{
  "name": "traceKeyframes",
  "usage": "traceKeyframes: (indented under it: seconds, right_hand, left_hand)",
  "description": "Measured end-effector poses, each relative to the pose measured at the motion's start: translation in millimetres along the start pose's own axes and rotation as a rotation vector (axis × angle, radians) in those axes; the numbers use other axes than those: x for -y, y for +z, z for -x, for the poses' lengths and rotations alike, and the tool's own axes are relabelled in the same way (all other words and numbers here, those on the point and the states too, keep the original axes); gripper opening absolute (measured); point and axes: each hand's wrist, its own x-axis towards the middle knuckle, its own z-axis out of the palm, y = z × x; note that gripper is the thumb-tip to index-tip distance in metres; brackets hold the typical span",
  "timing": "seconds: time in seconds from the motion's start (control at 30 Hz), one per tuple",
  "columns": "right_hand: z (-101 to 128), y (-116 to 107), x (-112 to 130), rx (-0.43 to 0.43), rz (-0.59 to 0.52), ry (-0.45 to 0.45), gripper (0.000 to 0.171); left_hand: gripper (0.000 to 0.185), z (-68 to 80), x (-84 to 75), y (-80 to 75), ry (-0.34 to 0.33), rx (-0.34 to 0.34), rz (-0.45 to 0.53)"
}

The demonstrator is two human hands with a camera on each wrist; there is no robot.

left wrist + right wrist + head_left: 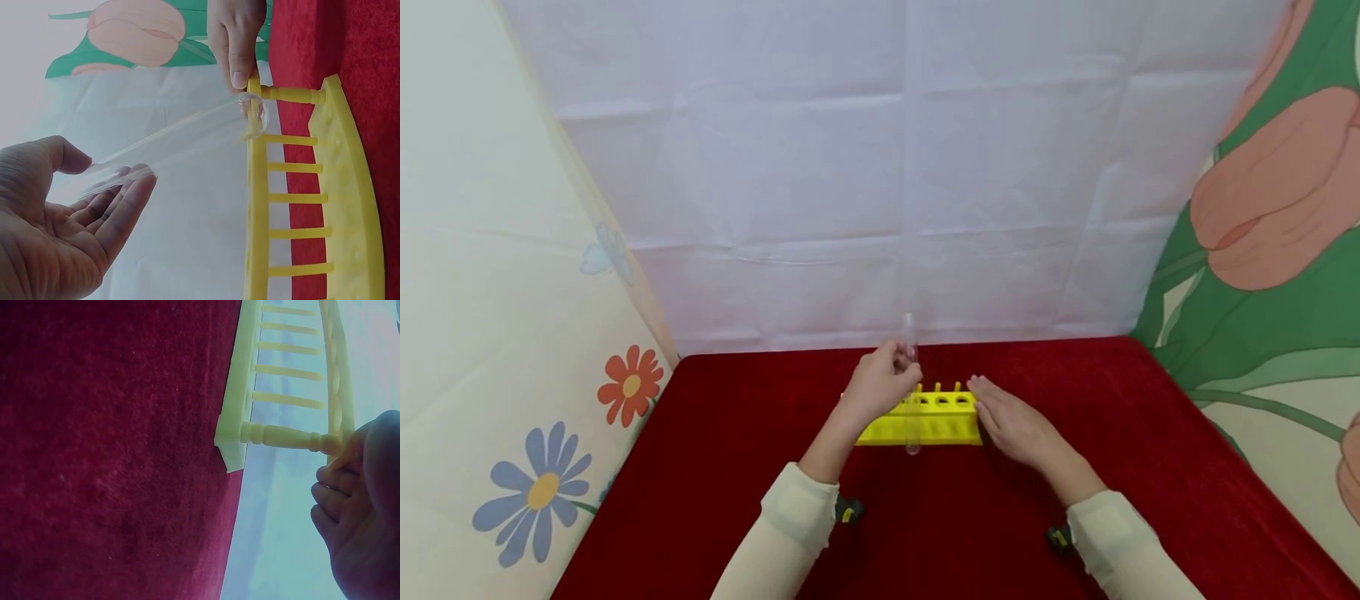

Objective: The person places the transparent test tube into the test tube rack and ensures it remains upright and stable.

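A yellow test tube rack (943, 427) with a row of holes stands on the red cloth. My left hand (904, 367) pinches a clear glass test tube (912, 432) and holds it upright over the rack's middle. In the left wrist view, thumb and fingers of the left hand (106, 172) hold the test tube (175, 144), whose round end lies at the top plate of the rack (340, 187). My right hand (981, 392) rests with straight fingers on the rack's right end. The right wrist view shows the right hand (331, 478) touching the rack (240, 406) by its end post.
The red velvet tabletop (737, 467) runs out to both sides and toward me. A white sheet (887, 167) hangs behind it, with flowered cloths at the left (542, 492) and right (1262, 208). Small black wrist straps (848, 510) sit at my cuffs.
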Motion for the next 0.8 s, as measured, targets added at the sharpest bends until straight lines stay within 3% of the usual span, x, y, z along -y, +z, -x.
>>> traceKeyframes:
  seconds: [0.8]
  right_hand:
    - [-1.3, 0.5, 1.3, -0.007, -0.010, 0.004, 0.048]
  left_hand:
    - [0.023, -17.6, 1.6, 20.6, 0.006, 0.030, 0.043]
